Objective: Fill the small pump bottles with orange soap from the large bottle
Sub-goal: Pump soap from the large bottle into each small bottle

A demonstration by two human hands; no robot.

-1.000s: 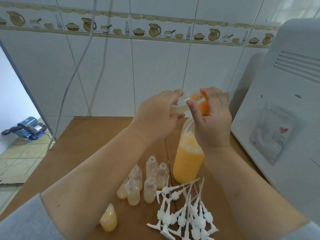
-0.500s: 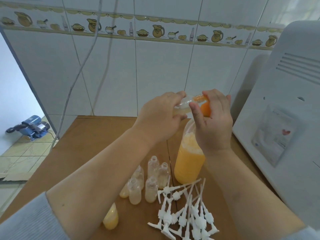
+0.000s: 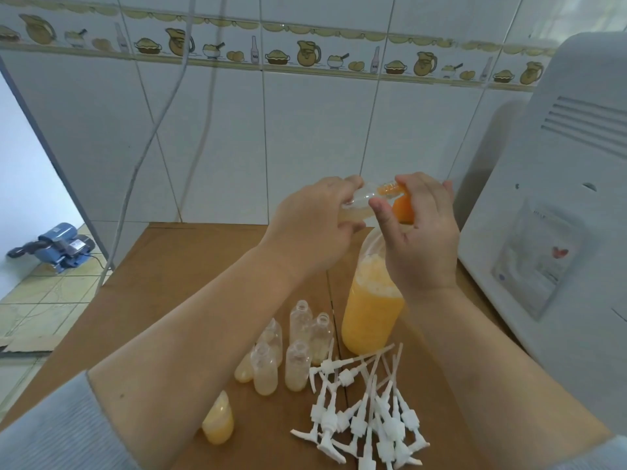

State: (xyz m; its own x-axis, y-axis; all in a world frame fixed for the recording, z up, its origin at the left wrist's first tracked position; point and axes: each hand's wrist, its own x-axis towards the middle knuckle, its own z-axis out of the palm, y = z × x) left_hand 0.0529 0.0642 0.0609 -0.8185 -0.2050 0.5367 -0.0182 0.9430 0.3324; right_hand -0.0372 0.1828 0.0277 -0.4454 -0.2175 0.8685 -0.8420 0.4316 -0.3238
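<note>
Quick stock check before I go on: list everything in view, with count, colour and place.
Large bottle: one, orange soap, on the table, right of centre.
Held small bottle: one, clear, tipped at the large bottle's orange top.
Small bottles: about six, clear, clustered left of the large bottle.
Filled small bottle: one, orange, near the table's front.
Pumps: a pile, white, front right.
Table: brown.
Appliance: white, right.
Left hand: grips the held small bottle.
Right hand: at the large bottle's top.
</note>
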